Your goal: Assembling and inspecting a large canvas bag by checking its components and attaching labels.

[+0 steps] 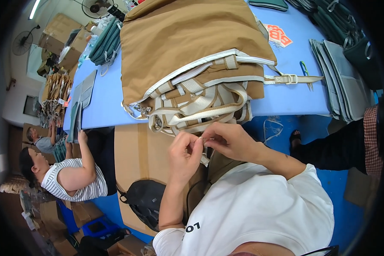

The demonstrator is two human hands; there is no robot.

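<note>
My left hand [184,153] and my right hand [228,138] meet in front of my chest, just off the table's near edge. Both pinch with thumb and forefinger, their tips almost touching. What lies between them is too small to make out. A short pale strap end [205,160] hangs just below the fingertips; whether it joins what I pinch is unclear. Just beyond my hands, a stack of brown fabric bags [187,38] rests on the blue table [286,104]. Their cream webbing straps [209,113] lie bunched at the near edge, and one buckled strap [292,79] stretches right.
Orange-and-white tags [278,35] and thread snips [305,70] lie right of the stack. Grey-green folded bags [339,81] stand at the table's right edge. A black backpack [146,202] sits on a carton at my left. A person in a striped top [79,177] works further left.
</note>
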